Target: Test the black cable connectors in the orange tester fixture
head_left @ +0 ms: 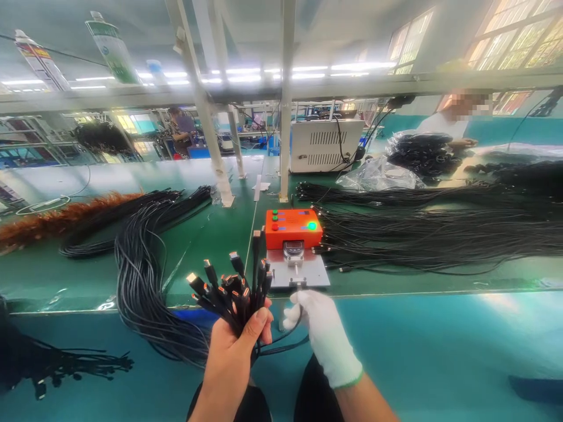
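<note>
My bare left hand (240, 346) is wrapped round a bunch of black cables (233, 293), their metal plugs fanned upward. The rest of that bundle (145, 281) drapes from the table over its front edge toward the hand. My right hand (314, 322), in a white glove, has its fingers pinched round a black cable (301, 287) at the front of a metal plate (319, 275). Behind the plate stands an orange box (288, 225) with a lit green light and several buttons, and a small gauge (294, 249) sits in front of it.
Long black cables (417, 234) cover the right of the green table (197, 234). Metal posts (285, 117) rise behind the orange box, near a white vented case (325, 146). More cables hang at the lower left (65, 363). A person (444, 123) sits at the back right.
</note>
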`<state>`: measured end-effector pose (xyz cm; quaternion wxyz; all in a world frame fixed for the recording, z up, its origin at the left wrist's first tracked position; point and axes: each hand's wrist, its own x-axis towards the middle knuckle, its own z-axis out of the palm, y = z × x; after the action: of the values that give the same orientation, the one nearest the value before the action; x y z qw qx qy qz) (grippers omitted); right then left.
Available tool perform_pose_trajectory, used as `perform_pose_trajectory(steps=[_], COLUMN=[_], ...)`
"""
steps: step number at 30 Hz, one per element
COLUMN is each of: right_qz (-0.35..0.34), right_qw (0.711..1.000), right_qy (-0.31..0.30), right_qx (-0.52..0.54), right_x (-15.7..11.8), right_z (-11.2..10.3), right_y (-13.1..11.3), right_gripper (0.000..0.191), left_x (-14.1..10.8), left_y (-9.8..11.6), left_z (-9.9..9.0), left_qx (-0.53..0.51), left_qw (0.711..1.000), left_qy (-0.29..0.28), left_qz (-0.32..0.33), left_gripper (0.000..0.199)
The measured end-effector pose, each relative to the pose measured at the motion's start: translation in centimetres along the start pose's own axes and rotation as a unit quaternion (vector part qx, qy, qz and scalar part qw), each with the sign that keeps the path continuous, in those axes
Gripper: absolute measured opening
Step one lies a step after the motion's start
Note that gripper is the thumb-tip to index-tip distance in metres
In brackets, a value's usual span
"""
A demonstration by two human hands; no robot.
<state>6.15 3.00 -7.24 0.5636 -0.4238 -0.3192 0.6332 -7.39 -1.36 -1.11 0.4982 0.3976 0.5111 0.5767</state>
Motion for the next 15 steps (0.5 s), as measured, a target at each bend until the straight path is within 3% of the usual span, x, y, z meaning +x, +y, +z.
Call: perform_pose_trajectory(steps=[10, 15], right_qz=[0.01, 0.004], right_qw=[1.0, 1.0], right_qy=[0.003, 0.005], right_qx=[0.019, 0.019], right_x=[0.75, 0.88], right_z=[-0.04, 0.07], right_y=[0.06, 0.16], right_gripper=[0.019, 0.02], left_x=[0.06, 0.43], left_y=[-0.05, -0.1], left_z=[0.22, -0.03], left_qx=[-0.055, 0.013], left_qw=[0.998, 1.0], left_qy=[0.02, 0.006], left_qz=[-0.022, 0.002], left_gripper=[0.019, 0.019])
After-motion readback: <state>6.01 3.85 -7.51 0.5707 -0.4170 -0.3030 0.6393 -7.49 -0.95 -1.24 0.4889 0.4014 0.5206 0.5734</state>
